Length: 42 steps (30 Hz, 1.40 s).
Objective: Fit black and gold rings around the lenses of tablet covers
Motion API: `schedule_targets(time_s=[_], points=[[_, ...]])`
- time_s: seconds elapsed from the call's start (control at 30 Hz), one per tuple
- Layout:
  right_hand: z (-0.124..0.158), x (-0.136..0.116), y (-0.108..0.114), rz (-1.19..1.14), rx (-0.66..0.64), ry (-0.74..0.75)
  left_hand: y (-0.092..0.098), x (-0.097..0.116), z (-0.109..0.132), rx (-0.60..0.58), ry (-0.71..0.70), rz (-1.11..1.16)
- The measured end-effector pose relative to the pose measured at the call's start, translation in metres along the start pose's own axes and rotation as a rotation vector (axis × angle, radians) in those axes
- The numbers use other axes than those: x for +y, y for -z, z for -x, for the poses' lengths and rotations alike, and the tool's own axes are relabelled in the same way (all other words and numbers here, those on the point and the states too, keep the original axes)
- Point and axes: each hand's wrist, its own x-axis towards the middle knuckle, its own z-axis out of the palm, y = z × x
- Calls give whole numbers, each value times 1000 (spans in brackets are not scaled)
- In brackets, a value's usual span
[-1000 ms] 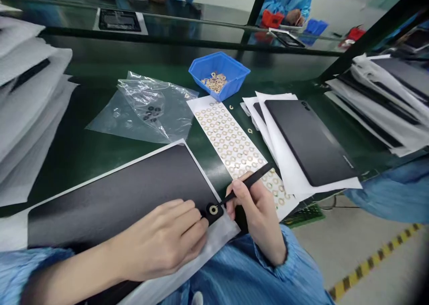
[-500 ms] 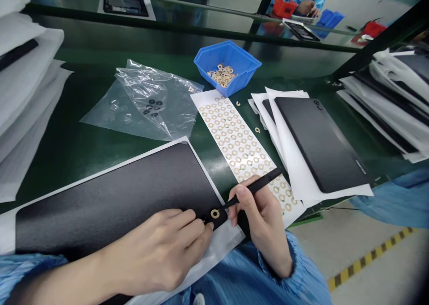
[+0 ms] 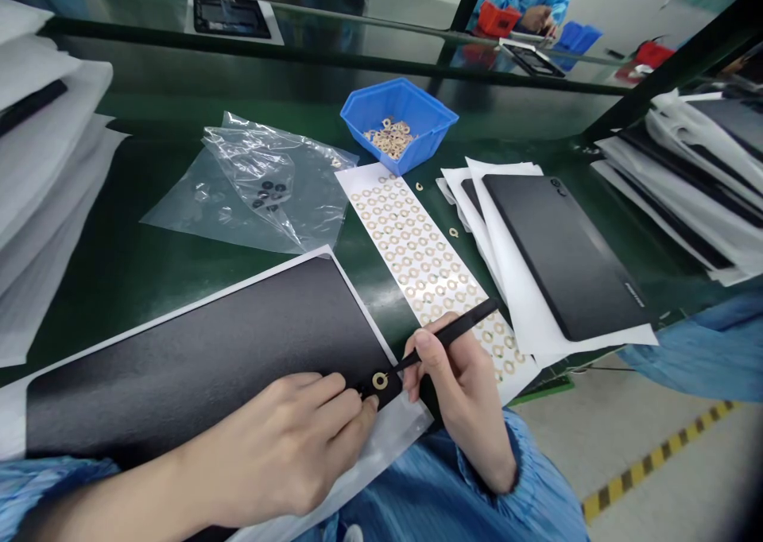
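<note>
Head view: left hand (image 3: pixel 280 447), fingers spread flat on dark panel (image 3: pixel 196 351), seemingly steadying it at near edge of table (image 3: pixel 101 288); right hand (image 3: pixel 462 399), fingers pinching black tweezers (image 3: pixel 453 334), tips just beside small brass ring (image 3: pixel 380 380) on panel corner.

blue bin (image 3: pixel 400 105), black panel (image 3: pixel 196 343), gold-dotted white sheet (image 3: pixel 351 178)

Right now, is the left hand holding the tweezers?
No, the right hand grips the black tweezers, while the left hand rests on the dark panel.
</note>
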Motion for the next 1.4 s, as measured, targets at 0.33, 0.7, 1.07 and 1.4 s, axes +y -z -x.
schedule_targets(time_s=[0.33, 0.7, 1.07, 1.4], points=[[0, -1, 0, 26, 10, -1, 0, 0, 0, -15, -8, -5], [5, 1, -1, 103, 18, 92, -3, 1, 2, 39, 40, -27], [12, 3, 0, 112, 79, 304, -5, 2, 3, -121, 35, -148], [12, 8, -2, 35, 30, 325, -1, -3, 1, -129, 32, -145]])
